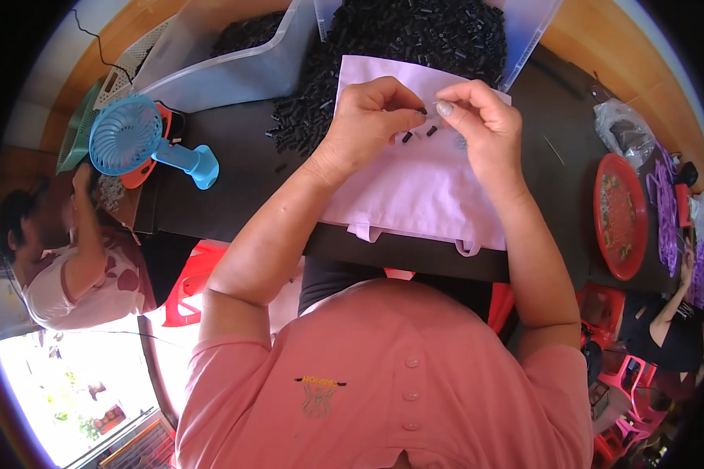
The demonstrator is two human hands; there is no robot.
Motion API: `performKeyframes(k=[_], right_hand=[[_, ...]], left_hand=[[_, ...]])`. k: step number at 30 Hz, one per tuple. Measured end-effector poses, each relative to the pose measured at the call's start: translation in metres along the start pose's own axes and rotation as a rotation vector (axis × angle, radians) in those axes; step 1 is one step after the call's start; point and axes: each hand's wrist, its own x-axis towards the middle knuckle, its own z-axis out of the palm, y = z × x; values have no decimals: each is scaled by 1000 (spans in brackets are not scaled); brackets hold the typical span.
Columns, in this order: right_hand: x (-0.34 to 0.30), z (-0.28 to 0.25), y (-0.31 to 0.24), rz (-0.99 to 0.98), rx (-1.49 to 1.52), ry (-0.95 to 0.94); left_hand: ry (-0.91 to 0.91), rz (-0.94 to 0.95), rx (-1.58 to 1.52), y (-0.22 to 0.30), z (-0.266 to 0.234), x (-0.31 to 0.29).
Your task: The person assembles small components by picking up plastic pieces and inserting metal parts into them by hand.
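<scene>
My two hands meet above a lilac cloth bag spread on the dark table. My left hand is closed, with a small black tube-like piece between thumb and forefinger. Facing it, my right hand pinches thumb to forefinger; whatever is between them is too small to make out. Below the fingertips, a few loose black pieces lie on the cloth. A small greyish patch, perhaps tiny parts, shows beside my right thumb.
A large heap of black pieces fills the far side, beside a translucent bin. At left stands a blue fan; at right, a red basin of small parts and a clear plastic bag. Other people sit at both sides.
</scene>
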Motion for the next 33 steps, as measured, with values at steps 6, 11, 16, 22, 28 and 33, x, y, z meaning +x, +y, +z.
performKeyframes(k=[6,11,16,22,28,33], right_hand=[[-3,7,2,-99,-78,-27],[-4,9,7,-70,0,-42],[-5,11,1,-42,127,7],[-8,15,0,-44,139,14],[-8,17,3,-47,157,23],[-8,17,4,-44,161,28]], left_hand=[[-27,-42,-125,-2,4,-2],[2,-17,-186,1,8,-5],[19,-13,-287,5,6,-7],[16,-145,-601,1,6,-6],[52,-155,-648,-2,10,-6],[80,-51,-493,-1,11,-9]])
